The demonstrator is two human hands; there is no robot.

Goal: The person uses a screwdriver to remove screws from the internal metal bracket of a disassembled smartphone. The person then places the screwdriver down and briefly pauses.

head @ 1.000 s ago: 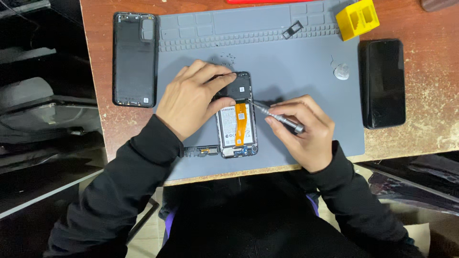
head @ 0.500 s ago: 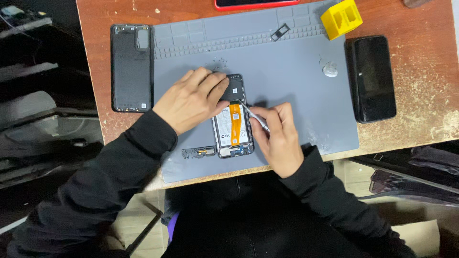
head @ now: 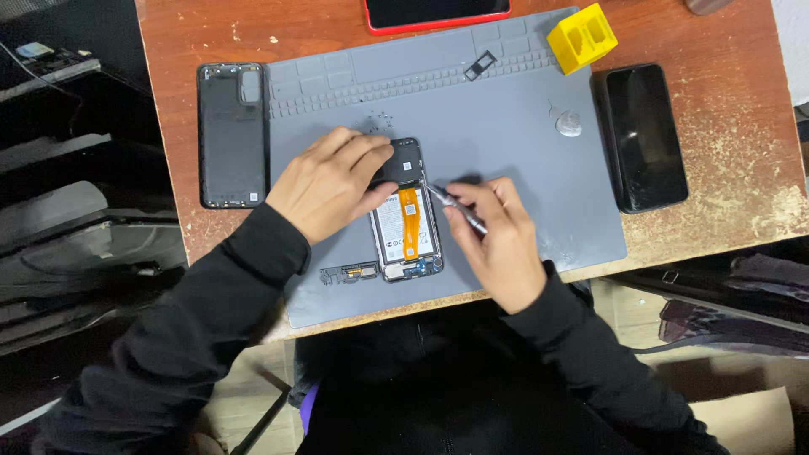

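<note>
My left hand (head: 324, 181) stays flat, fingers extended, on the opened black smartphone (head: 404, 211); my right hand (head: 497, 240), fingers closed round the slim metal screwdriver (head: 455, 206), has shifted its tip to the phone's upper right edge.

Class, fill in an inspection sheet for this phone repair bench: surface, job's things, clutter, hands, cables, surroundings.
Surface: grey work mat on a brown wooden table.
Job's things: opened phone with an orange strip inside; thin metal tool.
Clutter: black back cover, black phone, yellow block, red-edged device, small loose part.
Hands: left hand rests on the phone's top; right hand holds the tool, tip at the phone's edge.
Cables: nothing seen.
Surroundings: dark shelving on the left.
</note>
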